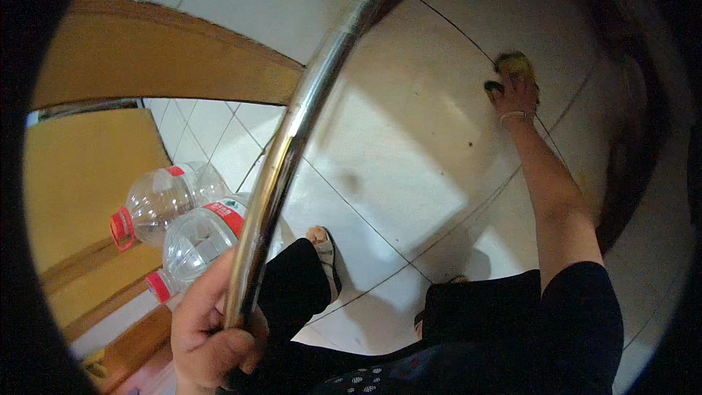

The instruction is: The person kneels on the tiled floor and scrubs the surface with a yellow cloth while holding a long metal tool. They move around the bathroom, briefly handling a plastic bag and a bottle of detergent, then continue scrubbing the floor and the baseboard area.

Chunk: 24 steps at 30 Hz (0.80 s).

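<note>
My left hand [211, 329] is closed around a shiny metal tube [293, 137] that runs up and to the right across the view. At the upper right my right hand [515, 96] reaches down with its palm on a yellow and dark green object [515, 63], perhaps a sponge or cloth, against the white tiled floor [384, 192]. A thin pale band circles the right wrist. The fingers cover much of the yellow object. Small dark specks lie on the tiles to the left of the right hand.
Two large clear plastic bottles with red caps, one [159, 203] behind the other [197, 241], lie beside my left hand. Wooden panels [164, 49] stand at the left. A dark curved edge [647, 164] runs down the right side. My sandalled foot [327, 263] rests on the tiles.
</note>
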{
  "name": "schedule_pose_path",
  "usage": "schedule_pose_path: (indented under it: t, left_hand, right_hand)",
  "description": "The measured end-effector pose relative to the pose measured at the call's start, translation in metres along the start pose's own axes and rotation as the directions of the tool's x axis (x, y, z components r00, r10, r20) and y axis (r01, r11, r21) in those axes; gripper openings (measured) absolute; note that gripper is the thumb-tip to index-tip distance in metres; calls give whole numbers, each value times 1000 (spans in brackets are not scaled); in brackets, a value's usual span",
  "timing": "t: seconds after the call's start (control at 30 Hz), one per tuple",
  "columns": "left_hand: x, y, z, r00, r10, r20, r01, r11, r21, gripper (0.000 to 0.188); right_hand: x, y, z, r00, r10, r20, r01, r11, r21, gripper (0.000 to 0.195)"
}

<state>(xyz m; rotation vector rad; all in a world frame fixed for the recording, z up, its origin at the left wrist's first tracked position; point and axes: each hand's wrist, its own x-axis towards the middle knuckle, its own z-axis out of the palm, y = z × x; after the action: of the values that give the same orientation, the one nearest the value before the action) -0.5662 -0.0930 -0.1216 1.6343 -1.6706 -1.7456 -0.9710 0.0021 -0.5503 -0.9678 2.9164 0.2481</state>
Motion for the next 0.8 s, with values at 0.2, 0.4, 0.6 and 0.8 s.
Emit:
schedule_pose_path:
  t: [0.2, 0.4, 0.6, 0.8]
  left_hand:
    - [-14, -1, -12, 994, -72, -88, 71, 997, -9, 74]
    - [-16, 20, 8, 955, -297, -15, 293, 948, -121, 86]
    - [-10, 14, -29, 904, -425, 48, 426, 904, -33, 85]
    - [7, 44, -35, 851, -503, 150, 514, 856, -51, 81]
  right_hand:
    - [-102, -205, -33, 834, -552, 10, 512, 780, 359, 56]
    - [-88, -332, -2, 117, -928, -354, 935, -17, 353, 22]
    - [17, -279, -58, 539, -824, -177, 799, 433, 419, 22]
    - [121, -234, -55, 878, -437, 195, 399, 893, 209, 48]
